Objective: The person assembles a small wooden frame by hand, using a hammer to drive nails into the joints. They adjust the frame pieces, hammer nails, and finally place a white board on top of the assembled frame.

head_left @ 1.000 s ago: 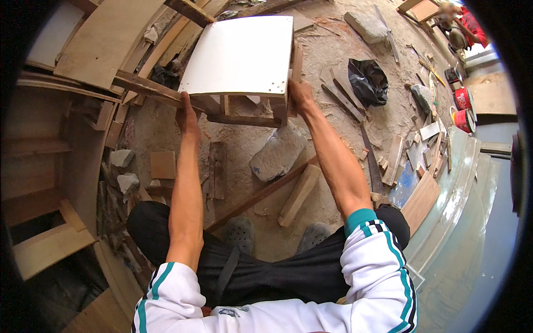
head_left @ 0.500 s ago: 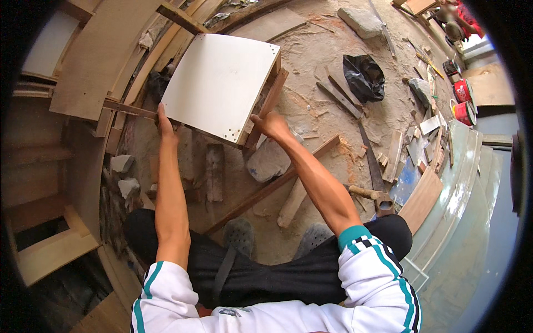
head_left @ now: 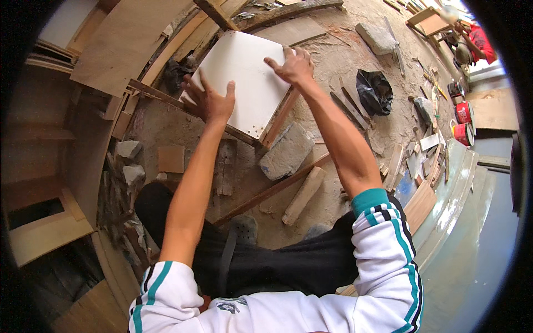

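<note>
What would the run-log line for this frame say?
left hand: flat on white panel, lower-left edge | right hand: flat on its upper-right edge | grey stone block: on floor beside panel

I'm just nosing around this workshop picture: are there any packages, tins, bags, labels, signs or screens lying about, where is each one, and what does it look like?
Black plastic bag: on the sandy floor, right of the right hand; crumpled, shiny.
Two red tins: far right, side by side near the floor's edge; round, red walls, pale tops.
Pale paper scraps: just left of the tins; flat, whitish, too small to tell further.
No signs or screens in view.
</note>
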Motion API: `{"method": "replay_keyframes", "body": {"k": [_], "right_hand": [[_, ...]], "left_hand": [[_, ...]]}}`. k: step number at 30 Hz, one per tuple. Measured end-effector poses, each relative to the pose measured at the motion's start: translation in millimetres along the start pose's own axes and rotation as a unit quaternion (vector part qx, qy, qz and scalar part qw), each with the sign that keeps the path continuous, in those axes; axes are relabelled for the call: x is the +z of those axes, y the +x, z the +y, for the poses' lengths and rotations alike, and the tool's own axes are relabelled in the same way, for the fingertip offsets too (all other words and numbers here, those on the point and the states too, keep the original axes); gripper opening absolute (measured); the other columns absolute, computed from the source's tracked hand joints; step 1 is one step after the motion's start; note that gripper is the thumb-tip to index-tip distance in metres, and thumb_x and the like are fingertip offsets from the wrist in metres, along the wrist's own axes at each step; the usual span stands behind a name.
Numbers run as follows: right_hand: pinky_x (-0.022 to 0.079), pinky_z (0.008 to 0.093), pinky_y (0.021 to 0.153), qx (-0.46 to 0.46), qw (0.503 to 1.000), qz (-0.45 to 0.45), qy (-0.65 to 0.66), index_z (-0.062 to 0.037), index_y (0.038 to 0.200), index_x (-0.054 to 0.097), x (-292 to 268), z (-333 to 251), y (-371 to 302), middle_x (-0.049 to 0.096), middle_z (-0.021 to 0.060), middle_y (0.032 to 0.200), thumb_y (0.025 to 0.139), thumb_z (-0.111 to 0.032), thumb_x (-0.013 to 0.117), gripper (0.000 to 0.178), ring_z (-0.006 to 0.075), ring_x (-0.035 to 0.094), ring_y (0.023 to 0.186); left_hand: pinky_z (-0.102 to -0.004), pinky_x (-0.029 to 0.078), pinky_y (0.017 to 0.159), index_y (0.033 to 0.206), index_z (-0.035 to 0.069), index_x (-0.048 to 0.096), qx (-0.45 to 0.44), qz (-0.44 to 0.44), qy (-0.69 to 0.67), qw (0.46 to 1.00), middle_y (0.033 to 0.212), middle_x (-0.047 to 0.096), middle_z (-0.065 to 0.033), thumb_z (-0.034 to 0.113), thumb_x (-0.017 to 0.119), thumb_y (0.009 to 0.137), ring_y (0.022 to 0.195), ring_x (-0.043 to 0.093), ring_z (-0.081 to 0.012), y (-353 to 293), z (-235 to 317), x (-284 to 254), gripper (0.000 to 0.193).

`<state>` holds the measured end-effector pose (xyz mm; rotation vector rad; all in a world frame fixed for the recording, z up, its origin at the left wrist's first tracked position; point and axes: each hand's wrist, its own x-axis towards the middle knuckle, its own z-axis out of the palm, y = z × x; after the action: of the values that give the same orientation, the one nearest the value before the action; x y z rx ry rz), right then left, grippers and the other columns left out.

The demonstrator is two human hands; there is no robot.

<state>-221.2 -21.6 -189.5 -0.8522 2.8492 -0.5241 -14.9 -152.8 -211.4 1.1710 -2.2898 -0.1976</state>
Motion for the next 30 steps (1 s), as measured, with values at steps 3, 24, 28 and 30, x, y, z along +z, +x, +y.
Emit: {"method": "replay_keyframes", "body": {"k": [3,24,28,30], "right_hand": [[0.024,0.0572,0.116,-0.008,0.998,0.061,-0.007,-0.0157,0.153,0.036,29.2,-10.9,-14.8,0.028,0.0230,0.156,0.084,-0.078,0.050,0.095,0.0401,0.017,0.149],[0.016,0.0499,0.122,-0.096,0.947,0.113,0.285,0.0020,0.152,0.028,42.2,33.8,-36.2,0.019,0.0263,0.161,0.097,-0.049,0.054,0.080,0.0411,0.009,0.152],[0.028,0.0465,0.118,0.007,0.931,0.054,0.360,0.0061,0.149,0.030,57.0,57.9,-115.0,0.033,0.0300,0.154,0.097,-0.045,0.057,0.078,0.0419,0.033,0.144],[0.037,0.0461,0.111,0.053,0.971,0.051,0.229,0.0068,0.143,0.039,67.5,98.1,-140.6,0.045,0.0309,0.143,0.094,-0.044,0.060,0.074,0.0431,0.045,0.133]], "left_hand": [[-0.0601,0.001,0.119,0.155,0.017,0.033,0.034,-0.138,0.089,0.986,0.162,0.024,-0.0188,0.071,0.048,0.087,0.152,0.009,-0.0363,11.6,-18.0,0.6,0.087],[-0.0606,0.011,0.118,0.144,0.017,0.050,0.017,-0.074,0.072,0.995,0.159,0.033,-0.0117,0.062,0.057,0.086,0.148,0.026,-0.0315,16.1,-24.9,21.2,0.073],[-0.0561,0.022,0.117,0.144,0.010,0.043,0.002,0.059,0.032,0.998,0.155,0.036,-0.0169,0.047,0.065,0.086,0.143,0.034,-0.0355,12.1,-48.0,28.7,0.072],[-0.0544,0.026,0.116,0.146,0.007,0.037,-0.013,0.178,-0.042,0.983,0.152,0.037,-0.0203,0.040,0.067,0.085,0.141,0.035,-0.0383,4.9,-41.5,29.1,0.076]]}}
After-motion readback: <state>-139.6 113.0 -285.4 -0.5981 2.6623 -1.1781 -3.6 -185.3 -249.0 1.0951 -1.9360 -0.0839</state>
